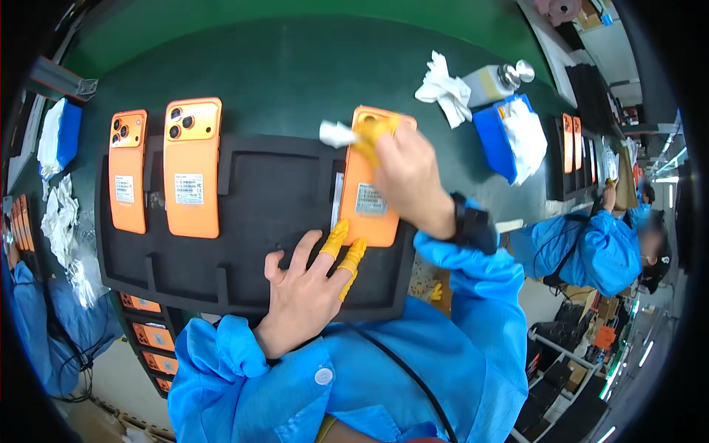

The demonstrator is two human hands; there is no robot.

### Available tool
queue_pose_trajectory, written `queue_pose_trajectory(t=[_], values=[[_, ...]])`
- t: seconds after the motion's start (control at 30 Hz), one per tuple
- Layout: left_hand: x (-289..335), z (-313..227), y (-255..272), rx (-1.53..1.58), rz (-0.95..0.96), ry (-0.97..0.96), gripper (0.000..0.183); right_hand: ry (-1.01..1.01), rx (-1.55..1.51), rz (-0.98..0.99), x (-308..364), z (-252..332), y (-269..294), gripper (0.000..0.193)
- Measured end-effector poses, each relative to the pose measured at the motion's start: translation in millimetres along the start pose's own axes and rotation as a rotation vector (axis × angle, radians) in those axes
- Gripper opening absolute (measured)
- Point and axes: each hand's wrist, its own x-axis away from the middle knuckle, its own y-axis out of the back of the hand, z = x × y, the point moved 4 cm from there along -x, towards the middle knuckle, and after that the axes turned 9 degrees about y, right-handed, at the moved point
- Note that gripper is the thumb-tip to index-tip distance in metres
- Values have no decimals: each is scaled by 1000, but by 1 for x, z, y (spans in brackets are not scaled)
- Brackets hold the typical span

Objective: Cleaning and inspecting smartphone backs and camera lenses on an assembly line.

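An orange phone [371,221] with a white label lies back side up on the right part of the black foam tray [258,199]. My right hand [410,173], with yellow finger cots, is at the phone's camera end. Its fingers close on a white wipe [337,134] that sticks out to the left; they cover most of the camera area. My left hand [303,292] lies over the tray with fingers spread, two yellow-cotted fingertips touching the phone's lower edge. Two more orange phones, one at the far left [128,173] and one beside it [192,166], rest back side up on the tray.
A blue box of white wipes [496,140], a crumpled wipe [445,90] and a pump bottle [487,85] stand at the right back. Another blue box [68,136] and crumpled wipes [60,221] are at the left. Phones in a rack [153,336] sit below. People in blue work nearby.
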Motion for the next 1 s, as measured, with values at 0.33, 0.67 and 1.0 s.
queue_pose_trajectory(t=[0.33,0.67,1.0], values=[[1,-2,1,-16,-22,1,29,-1,16,45,11,12,3,30],[-3,-4,0,9,-108,12,23,-84,59,47,24,13,2,30],[-2,0,2,-3,-55,4,21,-53,61,23,34,24,12,26]])
